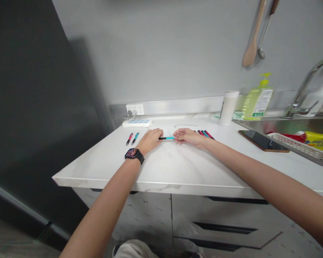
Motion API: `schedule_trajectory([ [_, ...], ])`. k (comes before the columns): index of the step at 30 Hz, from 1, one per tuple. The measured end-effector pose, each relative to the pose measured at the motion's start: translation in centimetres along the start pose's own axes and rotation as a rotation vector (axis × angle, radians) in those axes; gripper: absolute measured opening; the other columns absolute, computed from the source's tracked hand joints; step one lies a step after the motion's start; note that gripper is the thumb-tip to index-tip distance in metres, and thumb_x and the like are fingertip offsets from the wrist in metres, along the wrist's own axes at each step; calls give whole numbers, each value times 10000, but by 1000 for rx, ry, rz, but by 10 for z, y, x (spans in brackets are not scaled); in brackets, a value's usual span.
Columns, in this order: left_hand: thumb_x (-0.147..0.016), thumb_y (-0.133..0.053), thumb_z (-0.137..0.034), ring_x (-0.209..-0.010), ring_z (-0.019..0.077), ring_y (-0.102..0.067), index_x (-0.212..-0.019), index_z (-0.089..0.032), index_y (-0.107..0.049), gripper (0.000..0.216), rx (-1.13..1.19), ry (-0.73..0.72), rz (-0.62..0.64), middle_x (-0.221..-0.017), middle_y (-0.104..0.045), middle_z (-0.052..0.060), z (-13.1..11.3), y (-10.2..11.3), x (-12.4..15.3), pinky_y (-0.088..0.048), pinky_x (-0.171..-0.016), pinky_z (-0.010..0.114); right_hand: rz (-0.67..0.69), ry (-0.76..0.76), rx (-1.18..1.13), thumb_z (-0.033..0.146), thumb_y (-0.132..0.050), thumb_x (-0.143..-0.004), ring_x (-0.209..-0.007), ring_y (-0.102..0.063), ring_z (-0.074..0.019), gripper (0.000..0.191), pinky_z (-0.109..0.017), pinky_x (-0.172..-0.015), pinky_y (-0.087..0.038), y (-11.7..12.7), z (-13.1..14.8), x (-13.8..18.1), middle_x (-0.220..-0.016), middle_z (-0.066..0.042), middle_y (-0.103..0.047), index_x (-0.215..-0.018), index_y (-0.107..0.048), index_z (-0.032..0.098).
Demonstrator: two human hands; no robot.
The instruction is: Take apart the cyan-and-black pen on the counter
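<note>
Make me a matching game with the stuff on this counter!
Things:
1. blue pen
2. phone
3. white cup
4. spoon

Places:
A. hanging on the wall
B. held between both hands
C. standing by the soap bottle
D. lying flat next to the sink

Pairs: 1-B, 2-D, 3-C, 4-A. The left hand holds one end of the pen and the right hand holds the other.

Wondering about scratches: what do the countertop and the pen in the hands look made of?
Countertop: likely polished stone or a marble-look surface, white with faint grey veins and a soft sheen. Pen, held between left hand and right hand: probably plastic, glossy teal and black.
</note>
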State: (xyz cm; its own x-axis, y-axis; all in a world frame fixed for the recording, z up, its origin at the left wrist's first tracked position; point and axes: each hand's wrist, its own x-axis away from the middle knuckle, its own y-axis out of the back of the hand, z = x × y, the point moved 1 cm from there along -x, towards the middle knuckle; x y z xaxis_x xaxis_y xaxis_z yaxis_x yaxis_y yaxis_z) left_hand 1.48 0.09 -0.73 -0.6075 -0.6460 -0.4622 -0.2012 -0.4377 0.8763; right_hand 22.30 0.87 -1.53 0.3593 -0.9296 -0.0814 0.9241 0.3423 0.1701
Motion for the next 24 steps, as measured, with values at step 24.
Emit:
schedule_trajectory([
  [24,-804,-574,-183,-817,197,-563,-860,-164,-584,60,35,57,-107,-868,-625,58,-5,8,-7,-400,-762,331,36,226,488,50,-558,-793,-554,-611,-95,133,-183,-505,-466,3,6,1,-662,-9,-657,-877,-610,138],
])
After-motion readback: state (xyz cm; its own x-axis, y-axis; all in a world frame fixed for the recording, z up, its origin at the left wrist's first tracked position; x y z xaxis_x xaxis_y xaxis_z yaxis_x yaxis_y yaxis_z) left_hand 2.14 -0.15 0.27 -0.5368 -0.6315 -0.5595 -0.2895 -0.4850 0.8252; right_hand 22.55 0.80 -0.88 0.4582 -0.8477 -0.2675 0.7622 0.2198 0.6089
